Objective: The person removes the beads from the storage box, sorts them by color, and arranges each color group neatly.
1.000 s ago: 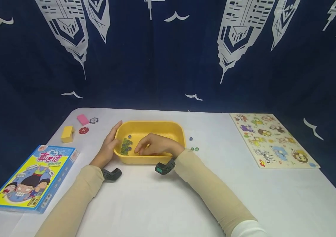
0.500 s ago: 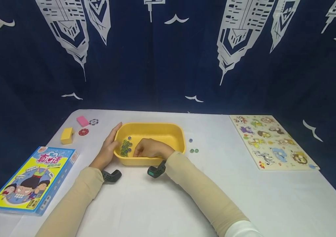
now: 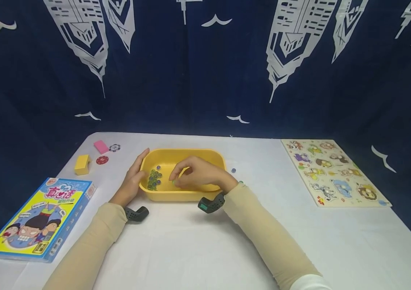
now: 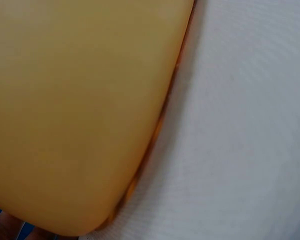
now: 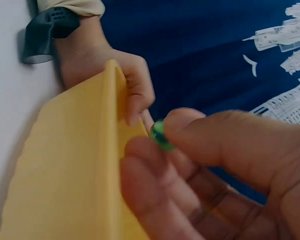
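Observation:
A yellow plastic tub [image 3: 180,196] stands on the table with several green and blue marbles [image 3: 154,179] gathered at its left end. My left hand [image 3: 130,182] grips the tub's left end, thumb at the rim and fingers along the outer wall. Over the inside of the tub is my right hand [image 3: 201,174], pinching a green marble [image 5: 161,136] between thumb and fingertip, as the right wrist view shows up close. The left wrist view is mostly filled by the tub's outer wall [image 4: 80,115].
Right of the tub lies a blue marble [image 3: 233,170]; a green one [image 3: 241,182] peeks out by the right sleeve. A boxed game [image 3: 42,219], yellow block [image 3: 82,164], pink piece [image 3: 101,146] and chips [image 3: 102,160] lie left. An animal puzzle board [image 3: 336,173] lies right.
My right hand dipped to the tub's floor, then came up and right with a green marble between its fingers. Its wrist now covers most of the green marbles on the table. My left hand stayed put.

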Demonstrator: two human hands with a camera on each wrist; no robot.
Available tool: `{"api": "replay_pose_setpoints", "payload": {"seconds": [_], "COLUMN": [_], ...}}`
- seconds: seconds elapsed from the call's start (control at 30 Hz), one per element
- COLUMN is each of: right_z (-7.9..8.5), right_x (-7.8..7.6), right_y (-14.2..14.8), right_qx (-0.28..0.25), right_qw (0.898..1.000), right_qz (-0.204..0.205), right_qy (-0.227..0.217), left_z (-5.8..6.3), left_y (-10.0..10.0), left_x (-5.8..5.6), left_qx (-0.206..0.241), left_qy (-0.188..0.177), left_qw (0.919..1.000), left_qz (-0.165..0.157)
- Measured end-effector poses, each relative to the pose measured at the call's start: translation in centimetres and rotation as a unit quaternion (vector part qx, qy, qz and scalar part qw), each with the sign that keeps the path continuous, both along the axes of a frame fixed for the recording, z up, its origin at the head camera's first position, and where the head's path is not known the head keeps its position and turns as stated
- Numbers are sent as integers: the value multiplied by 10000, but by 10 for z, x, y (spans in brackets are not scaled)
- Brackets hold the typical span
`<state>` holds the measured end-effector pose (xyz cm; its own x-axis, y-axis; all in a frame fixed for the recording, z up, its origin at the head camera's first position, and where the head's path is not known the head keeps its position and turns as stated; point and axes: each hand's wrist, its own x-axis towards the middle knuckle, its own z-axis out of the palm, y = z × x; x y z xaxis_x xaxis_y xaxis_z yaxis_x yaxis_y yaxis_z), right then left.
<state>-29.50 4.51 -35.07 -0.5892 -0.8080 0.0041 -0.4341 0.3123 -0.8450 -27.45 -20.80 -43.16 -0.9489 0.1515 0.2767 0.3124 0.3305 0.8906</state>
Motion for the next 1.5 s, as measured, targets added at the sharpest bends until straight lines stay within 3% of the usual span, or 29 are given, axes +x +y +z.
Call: {"api": "replay_pose_setpoints", "payload": {"seconds": [0.27, 0.43, 0.63, 0.93, 1.17, 1.5], "right_z": [8, 3, -4, -36, -59, -65], "right_x": [3, 3, -1, -11, -17, -16], "right_y": [45, 81, 133, 187, 198, 197], "right_qx": [-916, -1212, -986, -506, -158, 238], "right_qw": [9934, 9885, 9857, 9744, 9723, 9690], "right_qz": [-334, -769, -1364, -2164, -2311, -2459], "right_qy": [-601, -472, -120, -350, -325, -49], "left_z": [1, 1, 2, 2, 3, 3], "left_y": [1, 0, -1, 1, 1, 1], "left_x": [-2, 0, -2, -1, 2, 1], "left_qx": [20, 14, 79, 2, 67, 31], "left_qy": [-41, -69, -35, 12, 41, -23], "left_qw": [10000, 10000, 10000, 10000, 10000, 10000], "left_qz": [-12, 13, -34, -13, -44, -21]}}
